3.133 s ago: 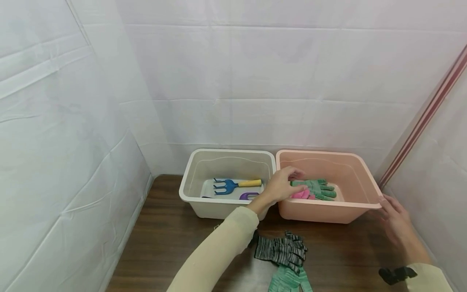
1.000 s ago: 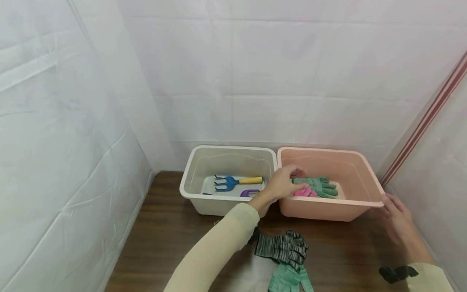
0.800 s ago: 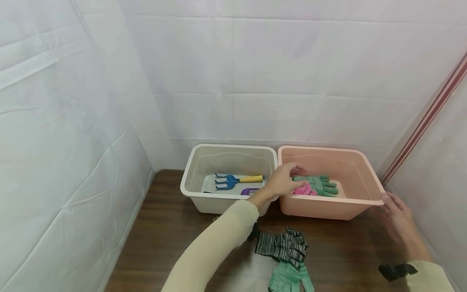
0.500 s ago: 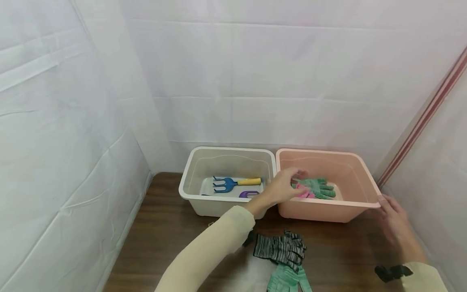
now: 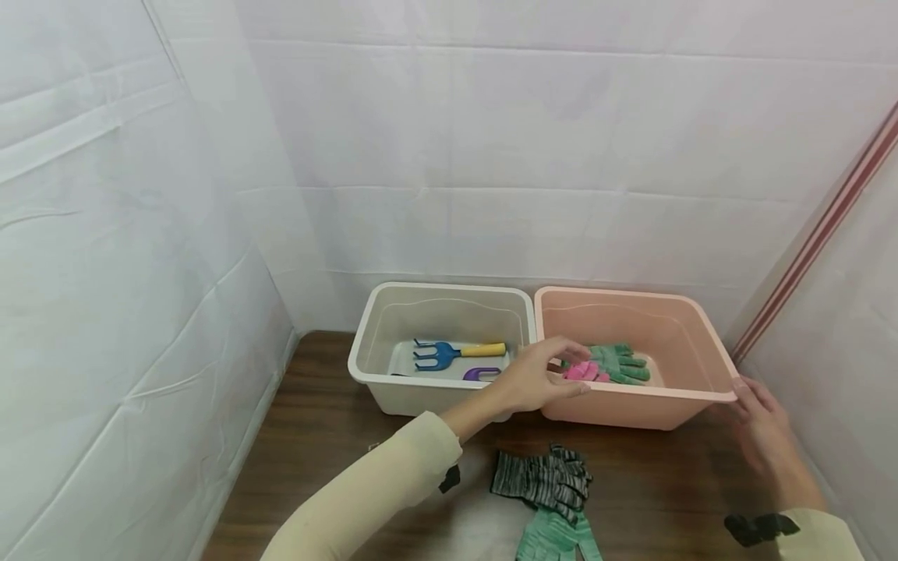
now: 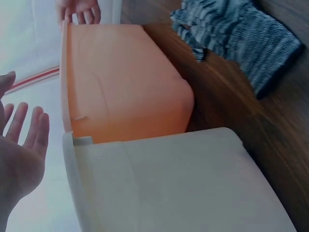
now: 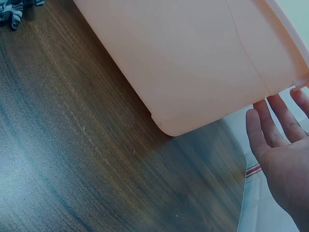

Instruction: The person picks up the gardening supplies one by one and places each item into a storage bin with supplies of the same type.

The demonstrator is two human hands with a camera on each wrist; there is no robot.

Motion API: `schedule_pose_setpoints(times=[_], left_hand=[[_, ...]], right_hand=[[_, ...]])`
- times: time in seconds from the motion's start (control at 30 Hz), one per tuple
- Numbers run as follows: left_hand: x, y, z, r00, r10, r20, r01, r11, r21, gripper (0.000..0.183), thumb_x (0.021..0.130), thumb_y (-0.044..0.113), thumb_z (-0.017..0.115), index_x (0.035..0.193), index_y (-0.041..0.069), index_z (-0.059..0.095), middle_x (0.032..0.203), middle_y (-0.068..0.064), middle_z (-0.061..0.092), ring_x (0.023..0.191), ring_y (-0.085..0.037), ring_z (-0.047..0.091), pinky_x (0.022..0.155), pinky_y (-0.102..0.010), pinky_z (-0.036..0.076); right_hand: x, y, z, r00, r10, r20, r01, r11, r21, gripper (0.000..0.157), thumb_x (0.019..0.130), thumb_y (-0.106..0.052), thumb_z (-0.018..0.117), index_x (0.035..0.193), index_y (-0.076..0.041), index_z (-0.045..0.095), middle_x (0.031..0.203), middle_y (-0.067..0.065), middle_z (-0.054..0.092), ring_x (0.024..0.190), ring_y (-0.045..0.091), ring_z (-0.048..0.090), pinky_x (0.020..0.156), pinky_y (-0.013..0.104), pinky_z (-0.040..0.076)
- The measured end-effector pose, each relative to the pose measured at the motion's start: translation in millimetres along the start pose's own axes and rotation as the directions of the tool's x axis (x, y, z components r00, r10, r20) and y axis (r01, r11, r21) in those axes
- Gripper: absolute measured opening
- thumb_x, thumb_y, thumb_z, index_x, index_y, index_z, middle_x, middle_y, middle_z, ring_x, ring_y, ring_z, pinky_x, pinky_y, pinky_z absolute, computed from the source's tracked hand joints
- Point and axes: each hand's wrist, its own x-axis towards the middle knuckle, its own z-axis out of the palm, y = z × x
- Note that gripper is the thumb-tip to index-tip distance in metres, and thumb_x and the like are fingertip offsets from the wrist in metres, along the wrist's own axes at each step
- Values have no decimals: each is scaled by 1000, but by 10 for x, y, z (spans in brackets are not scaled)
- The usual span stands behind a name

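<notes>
My left hand [image 5: 531, 382] is above the front left corner of the peach bin [image 5: 610, 403], its fingers spread and nothing between them. In the left wrist view the palm and fingers of the left hand [image 6: 21, 162] show beyond the bins' rims. A bunched pink glove [image 5: 585, 372] and a green glove [image 5: 620, 364] lie inside the bin, partly hidden by that hand. At the bin's front right corner my right hand [image 5: 761, 417] holds the rim. The right wrist view shows the fingers [image 7: 285, 118] against the bin's outer side, just under the rim.
A light grey bin [image 5: 414, 400] adjoins the peach bin on the left. It contains a blue hand fork [image 5: 442, 355] with a yellow handle and a purple-handled tool [image 5: 480, 374]. A black-and-grey glove [image 5: 543, 479] overlaps a green glove [image 5: 554, 538] on the wooden table [image 5: 302, 444].
My left hand has drawn back toward me and slightly left, from over the gloves to the bin's front rim. The right hand stays at its corner.
</notes>
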Motion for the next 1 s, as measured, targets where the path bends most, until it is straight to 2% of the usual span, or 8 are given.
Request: schedule_pose_setpoints(times=[0.13,0.27,0.37,0.53,0.9,1.0], left_hand=[[-92,-19,-14,1000,29,12,-29,1000,7,45,98,23,80,138,11,64,136,-7,66,123,-13,64,101,-32,56],[-197,-44,-28,998,45,33,-47,998,53,45,97,25,81,137,12,64,136,-7,68,123,-17,67,100,-25,54],[-275,-64,-29,997,56,47,-59,995,80,45,97,27,81,137,13,65,134,-3,69,122,-15,67,99,-19,52],[-382,-72,-20,995,75,61,-80,994,76,46,98,30,80,138,12,65,134,1,68,122,-11,66,98,-18,51],[-532,-84,33,992,36,118,-39,999,27,49,97,30,81,140,13,63,136,1,67,122,-8,65,99,-18,51],[-575,-127,55,991,39,128,-47,997,60,50,96,29,82,139,13,63,136,3,66,119,-4,63,99,-19,52]], right_hand=[[-7,-16,-2,1000,9,-7,-9,1000,-20,24,109,-25,63,131,-17,63,116,-14,71,103,2,71,81,23,60],[2,-23,21,999,26,-19,-27,998,-58,31,108,-30,64,136,-16,61,117,-15,68,104,2,70,82,23,60],[16,-23,36,1000,24,-13,-24,998,-58,32,109,-29,63,137,-16,61,117,-14,68,105,3,70,82,23,60],[41,-16,42,1000,4,11,-4,1000,-19,27,109,-25,63,134,-14,63,117,-13,71,104,4,72,82,25,61],[50,-14,20,1000,-17,17,16,1000,27,26,109,-20,62,133,-12,66,118,-10,72,104,6,73,80,26,62],[43,-12,12,1000,-11,13,10,1000,24,25,109,-20,63,133,-13,66,118,-11,71,104,5,72,80,26,61]])
